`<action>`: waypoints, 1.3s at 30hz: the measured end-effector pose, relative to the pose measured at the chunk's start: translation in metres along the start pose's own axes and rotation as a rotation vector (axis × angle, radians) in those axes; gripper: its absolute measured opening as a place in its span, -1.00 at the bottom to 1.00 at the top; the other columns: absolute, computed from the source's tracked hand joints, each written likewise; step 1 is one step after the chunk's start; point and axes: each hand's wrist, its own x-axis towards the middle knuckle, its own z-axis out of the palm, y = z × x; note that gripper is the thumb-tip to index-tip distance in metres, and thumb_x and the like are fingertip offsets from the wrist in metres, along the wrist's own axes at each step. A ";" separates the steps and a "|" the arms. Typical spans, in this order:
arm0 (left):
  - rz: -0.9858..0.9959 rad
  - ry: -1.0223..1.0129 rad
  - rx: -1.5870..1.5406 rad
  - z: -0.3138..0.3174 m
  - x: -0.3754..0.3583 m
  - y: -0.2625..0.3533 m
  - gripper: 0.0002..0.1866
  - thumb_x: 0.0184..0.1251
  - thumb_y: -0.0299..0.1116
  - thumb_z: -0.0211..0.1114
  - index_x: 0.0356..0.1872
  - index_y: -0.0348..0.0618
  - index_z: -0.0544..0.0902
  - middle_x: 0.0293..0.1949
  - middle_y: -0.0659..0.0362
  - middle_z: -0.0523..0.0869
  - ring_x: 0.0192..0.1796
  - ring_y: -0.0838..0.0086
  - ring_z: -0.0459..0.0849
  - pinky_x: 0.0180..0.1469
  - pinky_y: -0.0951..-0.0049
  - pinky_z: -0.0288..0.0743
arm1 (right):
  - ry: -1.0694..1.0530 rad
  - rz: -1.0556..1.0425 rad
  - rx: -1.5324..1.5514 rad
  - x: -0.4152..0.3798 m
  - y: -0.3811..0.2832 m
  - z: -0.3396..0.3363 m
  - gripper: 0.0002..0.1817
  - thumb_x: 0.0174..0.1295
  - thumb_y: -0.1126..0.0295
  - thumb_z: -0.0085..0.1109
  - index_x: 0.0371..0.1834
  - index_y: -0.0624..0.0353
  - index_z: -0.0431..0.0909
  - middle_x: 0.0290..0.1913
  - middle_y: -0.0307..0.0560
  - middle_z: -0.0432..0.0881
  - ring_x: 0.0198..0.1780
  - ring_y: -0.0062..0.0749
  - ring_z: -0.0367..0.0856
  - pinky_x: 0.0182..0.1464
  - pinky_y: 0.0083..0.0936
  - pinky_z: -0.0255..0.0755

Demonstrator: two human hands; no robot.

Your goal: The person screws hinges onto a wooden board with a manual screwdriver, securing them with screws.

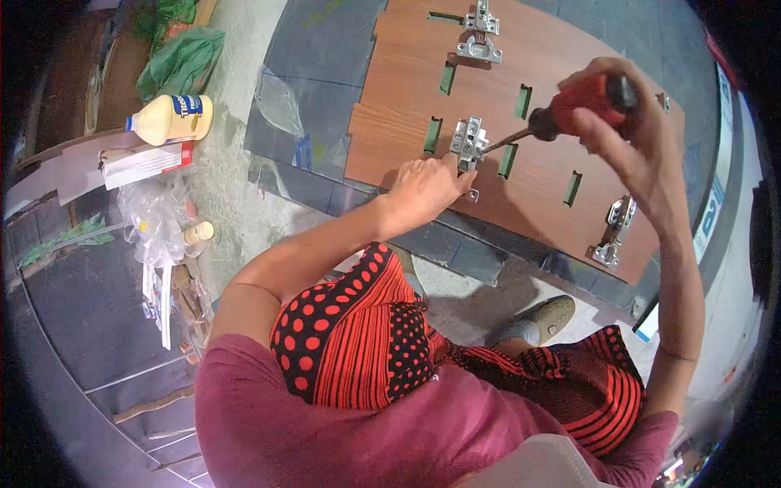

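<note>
My right hand (pixel 643 138) is wrapped round the thick red and black handle of a screwdriver (pixel 587 106). Its shaft slants down to the left, with the tip at a metal cabinet hinge (pixel 469 140). The fingers of my left hand (pixel 423 189) are closed on the near end of this hinge and hide part of it. Under both lies a reddish-brown wooden board (pixel 390 122) with several rectangular slots cut through it. A second hinge (pixel 480 37) sits at the far edge of the board, and a third hinge (pixel 616 232) is near its right corner.
Dark tiles (pixel 305 106) lie under and around the board. At the left stand a pale yellow glue bottle (pixel 172 119), a white and red box (pixel 146 165), a green plastic bag (pixel 183 65) and crumpled clear plastic (pixel 154 211). My shoe (pixel 553 317) is close to the board's near edge.
</note>
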 end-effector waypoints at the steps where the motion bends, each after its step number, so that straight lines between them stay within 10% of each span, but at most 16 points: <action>1: -0.005 -0.029 0.036 0.000 0.001 0.000 -0.51 0.43 -0.02 -0.05 -0.20 -0.38 0.50 -0.45 -0.16 0.66 -0.31 -0.11 0.66 -0.24 -0.04 0.53 | 0.022 0.016 -0.021 0.002 0.001 -0.006 -0.55 0.21 0.15 0.24 0.06 0.15 0.40 -0.07 -0.08 0.62 -0.18 -0.46 0.62 -0.28 -0.59 0.55; 10: 0.387 0.200 0.382 0.018 -0.005 -0.020 -0.70 0.33 -0.32 0.07 0.09 0.06 0.44 -0.40 -0.01 0.51 -0.45 0.16 0.66 -0.48 0.12 0.57 | 0.010 -0.025 -0.005 0.006 -0.020 0.012 -0.55 0.20 0.19 0.26 0.06 0.15 0.39 -0.07 -0.08 0.61 -0.10 -0.43 0.62 -0.14 -0.56 0.57; 19: 0.158 0.094 0.139 -0.002 -0.006 -0.003 -0.57 0.41 -0.03 -0.03 -0.20 -0.27 0.49 -0.42 -0.11 0.65 -0.38 0.02 0.69 -0.35 0.05 0.58 | -0.116 -0.057 -0.013 0.013 -0.025 0.028 -0.57 0.14 0.35 0.29 0.03 0.20 0.38 -0.05 -0.09 0.58 0.00 -0.38 0.59 -0.09 -0.51 0.55; 28: 0.084 0.063 0.141 -0.005 -0.005 0.003 -0.53 0.39 0.06 -0.02 -0.19 -0.21 0.53 -0.43 -0.11 0.68 -0.34 0.01 0.69 -0.34 0.08 0.56 | -0.206 -0.001 -0.205 0.017 -0.035 0.018 -0.45 0.07 0.23 0.35 0.12 0.11 0.38 0.01 -0.18 0.53 -0.09 -0.43 0.57 -0.28 -0.59 0.47; 32: 0.107 0.242 -0.055 0.012 -0.007 -0.011 -0.55 0.37 0.06 0.01 -0.16 -0.18 0.55 -0.37 -0.13 0.69 -0.26 0.01 0.69 -0.27 0.05 0.54 | -0.149 -0.289 -0.036 0.011 -0.020 0.020 -0.48 0.02 0.17 0.41 -0.04 0.12 0.37 -0.09 -0.16 0.55 -0.14 -0.45 0.56 -0.29 -0.51 0.43; 39: 0.069 0.119 -0.074 0.004 -0.004 -0.007 -0.48 0.39 0.04 -0.02 -0.26 -0.33 0.55 -0.42 -0.16 0.68 -0.31 -0.03 0.70 -0.24 0.04 0.57 | -0.144 -0.198 -0.162 0.006 -0.025 0.020 -0.43 -0.04 0.18 0.44 0.01 0.08 0.39 -0.10 -0.05 0.57 -0.08 -0.14 0.59 -0.14 -0.34 0.46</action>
